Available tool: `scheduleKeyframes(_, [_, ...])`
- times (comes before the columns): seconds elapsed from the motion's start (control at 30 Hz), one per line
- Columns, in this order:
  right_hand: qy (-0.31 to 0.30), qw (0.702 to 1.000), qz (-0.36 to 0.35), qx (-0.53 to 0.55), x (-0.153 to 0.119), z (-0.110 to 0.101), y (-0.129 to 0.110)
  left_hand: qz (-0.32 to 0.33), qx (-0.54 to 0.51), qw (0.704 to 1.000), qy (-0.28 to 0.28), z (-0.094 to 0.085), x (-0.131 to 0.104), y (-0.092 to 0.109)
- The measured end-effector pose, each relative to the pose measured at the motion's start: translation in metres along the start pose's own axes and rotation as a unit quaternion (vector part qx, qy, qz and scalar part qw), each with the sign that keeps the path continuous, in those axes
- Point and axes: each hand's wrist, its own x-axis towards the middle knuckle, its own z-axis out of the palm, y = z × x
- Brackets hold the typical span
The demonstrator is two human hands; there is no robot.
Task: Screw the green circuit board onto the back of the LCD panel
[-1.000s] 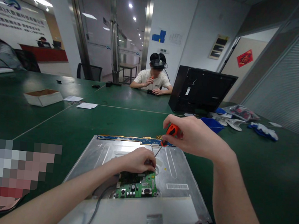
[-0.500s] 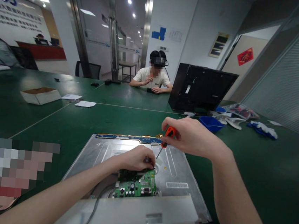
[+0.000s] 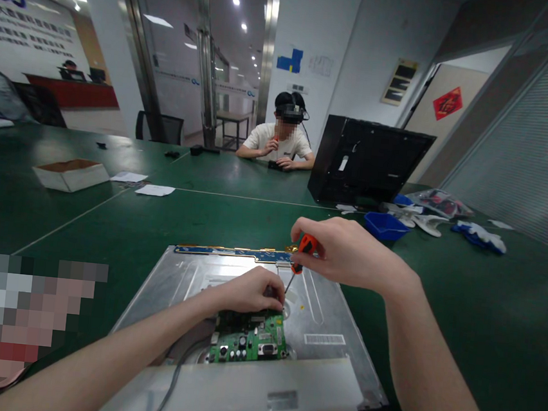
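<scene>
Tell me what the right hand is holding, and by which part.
The right hand holds a screwdriver by its orange-and-black handle, the grip closed around it in the fingers, leaving the metal shaft free.

The circuit board [image 3: 250,340] lies on the metal panel [image 3: 316,300], which rests on the near middle of the table [image 3: 234,218]. The circuit strip [image 3: 230,253] runs along the panel's far edge; the cable [image 3: 175,377] crosses its near left part. Far left stands the open box [image 3: 70,179], with the papers [image 3: 155,190] to its right. The monitor [image 3: 373,160] stands far right, behind the tray [image 3: 385,226]; the gloves [image 3: 480,237] lie right of the tray. A person [image 3: 282,145] sits at the table's far side, left of the monitor.
</scene>
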Motion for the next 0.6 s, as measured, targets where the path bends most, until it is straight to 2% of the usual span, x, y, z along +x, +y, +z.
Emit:
scheduleKeyframes(0.3, [-0.017,1.0,-0.01,0.009,0.0017,0.0031,-0.0023,0.007,-0.003,1.0,-0.007,-0.0019,0.0004,-0.0027])
scheduleKeyframes(0.6, [-0.079,0.996,-0.02,0.018,0.0046,0.0091,-0.0079,0.014,-0.007,1.0,-0.02,-0.0031,0.0002,-0.0063])
